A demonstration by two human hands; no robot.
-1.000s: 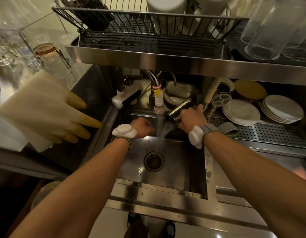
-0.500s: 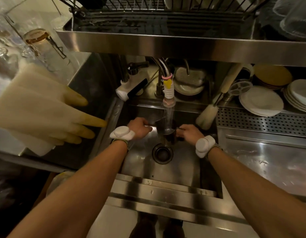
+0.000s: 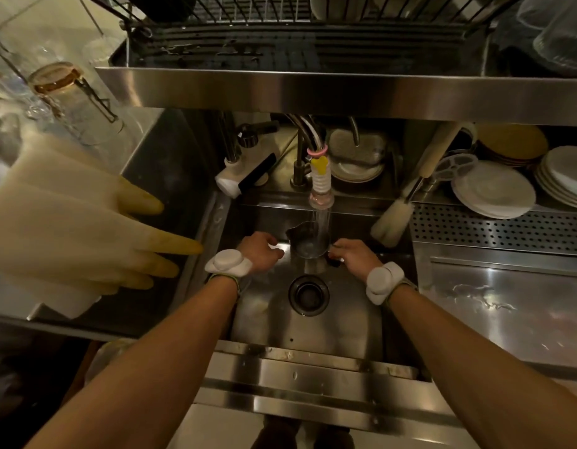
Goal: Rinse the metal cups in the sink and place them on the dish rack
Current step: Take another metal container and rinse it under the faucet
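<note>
Our right hand [image 3: 355, 254] grips the handle of the metal cup [image 3: 308, 241], which sits upright just left of it under the faucet [image 3: 319, 183] stream, low in the sink [image 3: 313, 332]. Our left hand [image 3: 259, 251], beyond the cup, curls its fingers out of sight, so we cannot tell whether it holds anything. Above both hands the dish rack [image 3: 280, 14] is cut off.

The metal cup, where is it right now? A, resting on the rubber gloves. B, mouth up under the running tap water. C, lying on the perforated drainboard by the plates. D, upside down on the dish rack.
B: the metal cup is mouth up over the sink, the water stream falls into it, and the right hand grips its side.
</note>
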